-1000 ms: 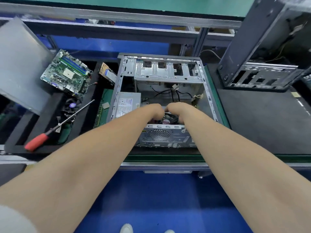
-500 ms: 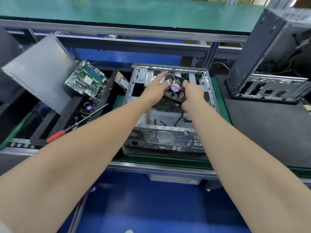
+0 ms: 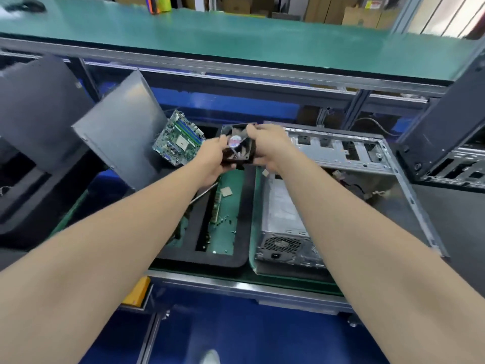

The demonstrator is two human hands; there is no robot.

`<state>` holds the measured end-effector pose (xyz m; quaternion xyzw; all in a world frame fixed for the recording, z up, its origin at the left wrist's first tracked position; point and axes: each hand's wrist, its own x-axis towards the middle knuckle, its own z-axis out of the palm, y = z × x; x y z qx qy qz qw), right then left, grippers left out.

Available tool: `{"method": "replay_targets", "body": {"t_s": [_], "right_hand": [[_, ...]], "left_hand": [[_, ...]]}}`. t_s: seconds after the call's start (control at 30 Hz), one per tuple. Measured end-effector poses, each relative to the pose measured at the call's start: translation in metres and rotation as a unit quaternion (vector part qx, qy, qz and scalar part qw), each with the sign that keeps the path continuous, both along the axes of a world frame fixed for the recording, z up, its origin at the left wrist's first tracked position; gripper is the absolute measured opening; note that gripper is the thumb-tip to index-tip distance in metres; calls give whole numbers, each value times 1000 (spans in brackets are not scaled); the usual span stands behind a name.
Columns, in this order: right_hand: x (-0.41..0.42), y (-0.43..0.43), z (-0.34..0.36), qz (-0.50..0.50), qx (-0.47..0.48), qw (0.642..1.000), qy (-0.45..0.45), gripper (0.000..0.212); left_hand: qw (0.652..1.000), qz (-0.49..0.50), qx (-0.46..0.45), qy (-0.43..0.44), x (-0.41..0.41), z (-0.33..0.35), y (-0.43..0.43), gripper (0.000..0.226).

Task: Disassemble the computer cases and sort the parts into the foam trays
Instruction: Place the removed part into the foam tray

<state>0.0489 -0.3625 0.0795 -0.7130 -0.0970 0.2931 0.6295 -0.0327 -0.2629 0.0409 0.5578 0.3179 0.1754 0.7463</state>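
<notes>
Fan [image 3: 237, 146] between left hand [image 3: 212, 156], right hand [image 3: 268, 146]

fan [image 3: 237, 147]: glossy black plastic | case [image 3: 338, 153]: bare grey metal | tray [image 3: 246, 206]: matt black foam | bench top [image 3: 236, 40]: smooth green mat

1. The worktop [image 3: 236, 285] is a green belt with a metal near edge.
2. A black foam tray [image 3: 204, 258] lies on it near the centre; a second foam tray [image 3: 31, 206] sits at the left.
3. Just right of the centre tray lies an open computer case [image 3: 338, 153].
4. At the far right, a dark mat [image 3: 451, 232] carries a second case [image 3: 441, 132].
</notes>
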Motion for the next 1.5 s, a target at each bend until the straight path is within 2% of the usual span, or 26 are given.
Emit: {"method": "replay_targets", "body": {"t_s": [0.07,0.1,0.17,0.2,0.3,0.37,0.4,0.5,0.6,0.73,0.87,1.07,1.17,1.3,1.4,1.5], "right_hand": [[-6,24,-8,33,-65,997,-10,12],[-7,33,-13,65,-124,989,-48,11],[-7,49,-24,127,-268,941,-161,21],[-6,56,-31,127,-305,927,-176,21],[0,72,-53,110,-388,890,-213,14],[8,85,-70,88,-410,884,-207,12],[12,91,-79,71,-409,886,-208,11],[29,110,-105,11,-388,901,-195,29],[41,126,-125,-42,-339,928,-146,29],[60,140,-134,-129,-274,947,-110,24],[68,153,-134,-165,-233,952,-112,20],[66,149,-143,-149,-232,957,-90,24],[66,136,-145,-132,-294,936,-140,28],[59,122,-142,-57,-357,916,-175,32],[54,117,-132,-29,-351,915,-195,33],[48,119,-108,-17,-324,918,-227,26]], "left_hand": [[999,-14,-11,36,-4,-21,23,19],[997,-42,-5,69,-6,-32,32,19],[984,-110,19,138,-8,-57,48,19],[978,-133,29,159,-8,-68,55,21],[974,-149,34,168,0,-86,73,37],[973,-170,33,150,8,-89,83,39],[973,-182,27,141,13,-91,88,38],[971,-203,-17,124,28,-98,98,41],[977,-184,-62,89,44,-105,106,45],[974,-201,-36,100,63,-112,118,57],[974,-205,-8,96,73,-118,126,62],[977,-177,0,119,72,-122,136,60],[975,-179,-12,134,67,-120,131,58],[971,-195,-9,137,68,-119,120,48],[973,-184,36,133,70,-112,112,39],[984,-95,100,112,73,-92,100,33]]}}
